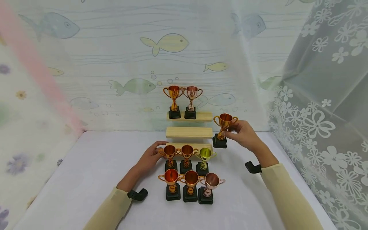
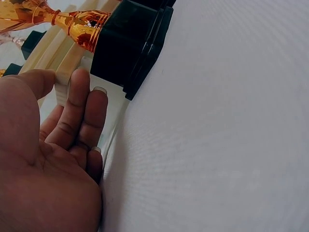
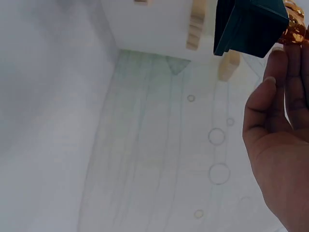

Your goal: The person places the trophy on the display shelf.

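My right hand (image 1: 243,136) pinches a bronze-gold trophy cup (image 1: 225,120) around its stem, upright in the air right of the stepped wooden shelf (image 1: 189,132). In the right wrist view its black base (image 3: 253,29) hangs beyond the fingertips. My left hand (image 1: 149,158) grips the left end of the shelf's lowest board (image 2: 71,65) between thumb and fingers. Close beside those fingers stands the black base of another trophy (image 2: 123,46). On the top board are a gold trophy (image 1: 174,92) and a rose-pink trophy (image 1: 192,93).
Two rows of trophies stand in front of the shelf. The back row holds two copper-coloured cups (image 1: 187,151) and a yellow-gold cup (image 1: 205,154); the front row, two orange-copper cups (image 1: 171,177) and a pink cup (image 1: 212,181). A fish-print curtain (image 1: 123,57) hangs behind the white table (image 1: 97,166).
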### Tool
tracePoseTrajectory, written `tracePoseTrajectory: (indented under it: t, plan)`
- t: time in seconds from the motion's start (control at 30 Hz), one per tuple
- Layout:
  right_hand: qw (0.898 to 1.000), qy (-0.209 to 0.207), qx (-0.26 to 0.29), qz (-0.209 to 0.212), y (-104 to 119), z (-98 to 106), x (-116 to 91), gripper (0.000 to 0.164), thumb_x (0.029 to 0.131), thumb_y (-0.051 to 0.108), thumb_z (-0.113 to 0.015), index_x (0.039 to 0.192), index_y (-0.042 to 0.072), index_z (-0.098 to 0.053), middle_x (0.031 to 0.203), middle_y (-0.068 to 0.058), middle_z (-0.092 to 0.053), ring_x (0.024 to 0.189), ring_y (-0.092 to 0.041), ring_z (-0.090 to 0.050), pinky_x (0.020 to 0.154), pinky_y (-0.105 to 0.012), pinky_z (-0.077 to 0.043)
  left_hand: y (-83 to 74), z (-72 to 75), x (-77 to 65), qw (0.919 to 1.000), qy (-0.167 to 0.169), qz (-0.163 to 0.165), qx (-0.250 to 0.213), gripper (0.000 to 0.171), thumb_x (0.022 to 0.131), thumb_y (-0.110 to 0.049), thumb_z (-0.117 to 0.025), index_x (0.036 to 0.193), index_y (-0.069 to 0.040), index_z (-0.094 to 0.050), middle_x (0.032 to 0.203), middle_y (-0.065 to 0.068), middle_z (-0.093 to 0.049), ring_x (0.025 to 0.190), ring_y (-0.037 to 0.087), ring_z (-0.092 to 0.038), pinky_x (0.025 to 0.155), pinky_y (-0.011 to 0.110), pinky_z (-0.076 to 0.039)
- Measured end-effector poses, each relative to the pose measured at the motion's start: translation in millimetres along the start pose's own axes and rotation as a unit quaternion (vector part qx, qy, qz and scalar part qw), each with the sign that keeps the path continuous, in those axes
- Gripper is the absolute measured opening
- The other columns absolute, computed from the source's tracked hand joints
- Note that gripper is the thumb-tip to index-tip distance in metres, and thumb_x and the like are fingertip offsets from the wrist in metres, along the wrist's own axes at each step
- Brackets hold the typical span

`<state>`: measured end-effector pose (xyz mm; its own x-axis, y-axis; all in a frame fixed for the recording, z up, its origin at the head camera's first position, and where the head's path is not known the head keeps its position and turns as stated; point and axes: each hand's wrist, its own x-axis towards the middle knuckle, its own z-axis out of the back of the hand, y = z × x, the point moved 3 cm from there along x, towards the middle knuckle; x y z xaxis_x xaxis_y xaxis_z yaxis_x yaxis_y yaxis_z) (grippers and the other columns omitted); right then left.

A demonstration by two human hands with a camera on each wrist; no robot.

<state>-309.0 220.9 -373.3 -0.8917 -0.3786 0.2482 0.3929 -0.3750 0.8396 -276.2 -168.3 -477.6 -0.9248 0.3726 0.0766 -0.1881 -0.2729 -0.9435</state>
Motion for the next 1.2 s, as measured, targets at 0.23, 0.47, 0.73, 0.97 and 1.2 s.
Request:
tracePoseTrajectory:
  t: [0.23, 0.47, 0.73, 0.97, 1.2]
  plan:
    - [1.0, -0.021, -0.003, -0.009, 8, 1, 20, 0.026, 0.092, 0.019, -0.074, 0.111, 0.002, -0.07, 0.107, -0.011, -0.071, 0.101, -0.021, -0.065, 0.085, -0.028, -0.052, -14.2, -0.1, -4.5, 1.0, 0.003, -0.004, 0.004, 0.044, 0.104, -0.011, -0.052, 0.146, -0.002, -0.042, 0.107, 0.011, -0.072, 0.093, 0.016, -0.066, 0.094, 0.038, -0.045]
    - [0.999, -0.035, 0.006, -0.031, 15, 2, 37, 0.028, 0.092, 0.023, -0.074, 0.112, 0.003, -0.07, 0.108, -0.011, -0.071, 0.1, -0.021, -0.067, 0.083, -0.032, -0.053, -13.6, -0.5, -3.6, 0.9998, 0.008, -0.01, -0.012, 0.044, 0.104, -0.01, -0.051, 0.146, 0.0, -0.04, 0.106, 0.013, -0.071, 0.092, 0.017, -0.066, 0.093, 0.039, -0.046]
    - [0.998, -0.052, 0.024, -0.037, 21, 3, 55, 0.035, 0.092, 0.028, -0.074, 0.116, 0.004, -0.068, 0.112, -0.011, -0.07, 0.102, -0.02, -0.065, 0.089, -0.032, -0.052, -16.0, 0.0, -5.0, 0.9999, 0.007, -0.007, -0.006, 0.044, 0.104, -0.01, -0.052, 0.146, 0.0, -0.041, 0.106, 0.013, -0.071, 0.092, 0.016, -0.066, 0.093, 0.038, -0.045]
    - [0.995, -0.086, 0.002, -0.043, 28, -3, 72, 0.031, 0.092, 0.024, -0.073, 0.116, 0.004, -0.068, 0.111, -0.014, -0.068, 0.097, -0.025, -0.065, 0.082, -0.032, -0.05, -14.9, -0.4, -6.3, 0.9999, 0.003, -0.008, -0.006, 0.044, 0.104, -0.012, -0.052, 0.146, -0.002, -0.041, 0.105, 0.012, -0.072, 0.094, 0.018, -0.066, 0.095, 0.04, -0.043]
    - [0.994, -0.101, -0.004, -0.033, 27, -7, 82, 0.029, 0.091, 0.026, -0.075, 0.112, 0.007, -0.07, 0.105, -0.011, -0.068, 0.094, -0.027, -0.065, 0.076, -0.034, -0.05, -5.2, -0.2, -3.0, 0.9999, 0.01, -0.005, -0.01, 0.044, 0.104, -0.011, -0.052, 0.146, -0.002, -0.041, 0.107, 0.013, -0.071, 0.093, 0.017, -0.066, 0.093, 0.038, -0.046]
